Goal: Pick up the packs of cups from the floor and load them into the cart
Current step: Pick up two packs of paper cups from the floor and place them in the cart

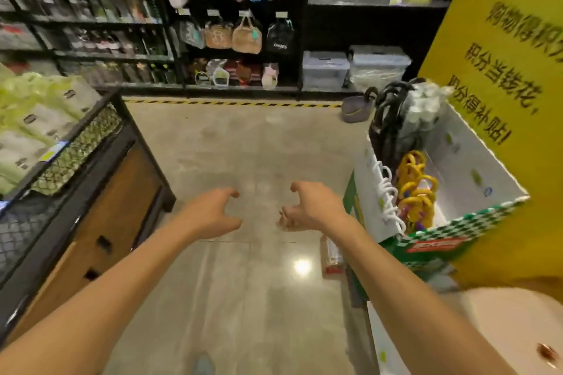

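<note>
Cups in a clear plastic pack (422, 109) stand at the far end of the white cardboard bin (466, 161) on my right, beside some black curved handles (388, 106). Whether that bin is the cart I cannot tell. Yellow plastic rings (416, 189) and a coiled white cord (387, 192) lie lower down inside it. On the floor (259, 146), just beside the bin's green checked base, lies a slim clear pack with a red end (332, 256), partly hidden behind my right forearm; I cannot make out its contents.

My left hand (213, 213) is out over the bare floor, fingers curled and spread, holding nothing. My right hand (307, 207) faces it, thumb and fingers apart in a loose claw, also empty. The two hands are near each other but not touching.

To my left stands a dark display stand (100, 192) with wooden drawer fronts, piled with pale green packages (33, 119). A yellow printed panel (502, 70) rises behind the bin. Black shelving (237, 24) with hanging bags runs along the back.
</note>
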